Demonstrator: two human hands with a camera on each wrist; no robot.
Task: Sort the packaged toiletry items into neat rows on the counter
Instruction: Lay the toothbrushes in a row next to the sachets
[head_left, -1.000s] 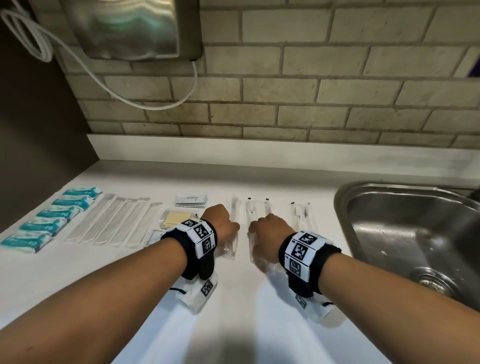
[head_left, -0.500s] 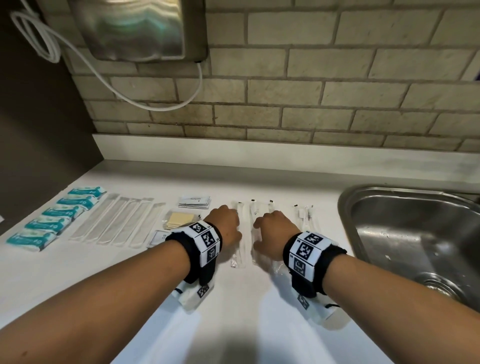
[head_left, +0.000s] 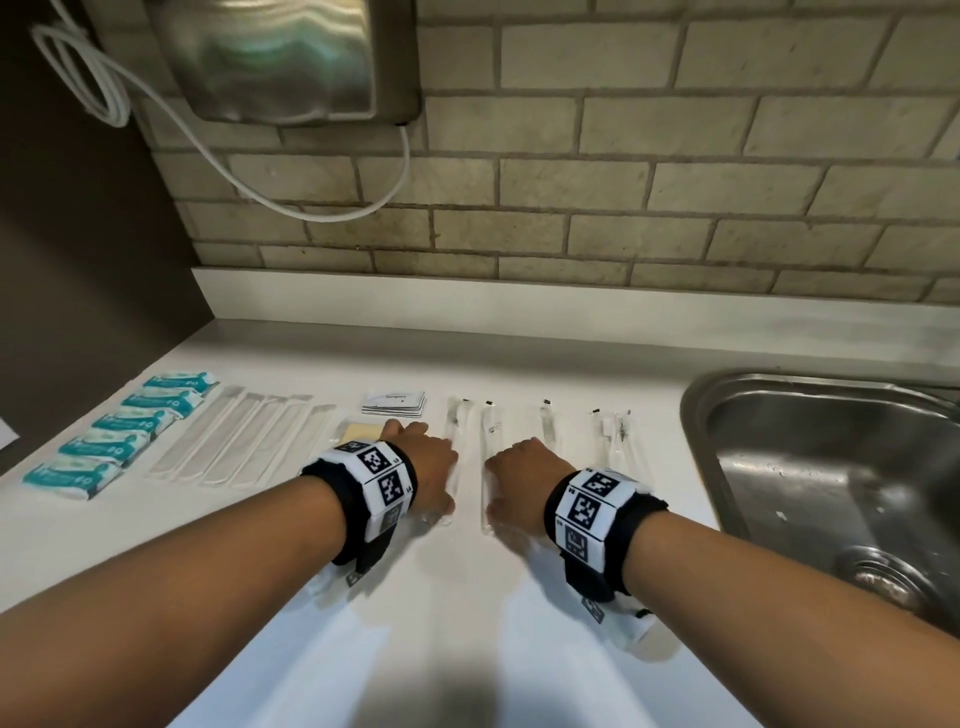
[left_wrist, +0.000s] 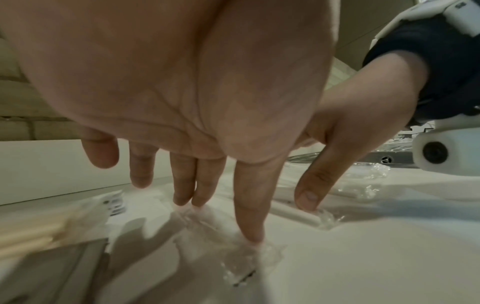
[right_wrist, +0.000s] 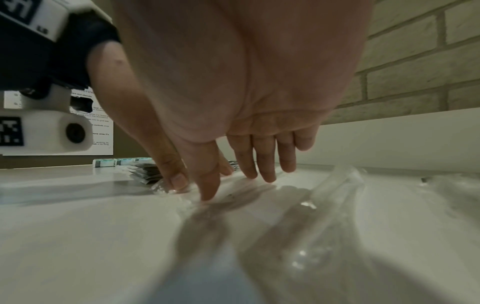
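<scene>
Several clear-wrapped toothbrushes lie side by side on the white counter (head_left: 519, 374) left of the sink. My left hand (head_left: 434, 467) lies flat on the leftmost wrapped toothbrush (head_left: 453, 428); its fingers are straight and the thumb (left_wrist: 249, 232) presses the crinkled wrapper (left_wrist: 246, 261). My right hand (head_left: 519, 475) rests on the second wrapped toothbrush (head_left: 488, 434), fingers (right_wrist: 262, 170) straight, thumb (right_wrist: 207, 189) on the plastic. Neither hand curls round anything. A third wrapped toothbrush (head_left: 548, 426) and two more (head_left: 615, 434) lie to the right.
Rows stand at the left: teal packs (head_left: 130, 436), long clear packets (head_left: 239, 441), a stack of white sachets (head_left: 395, 404), a yellow packet (head_left: 358, 431). A steel sink (head_left: 831, 493) is at the right. A metal wall unit (head_left: 280, 57) hangs above the counter.
Both hands have stayed flat on the same two wrapped toothbrushes, shifting only slightly. The head view has moved a little.
</scene>
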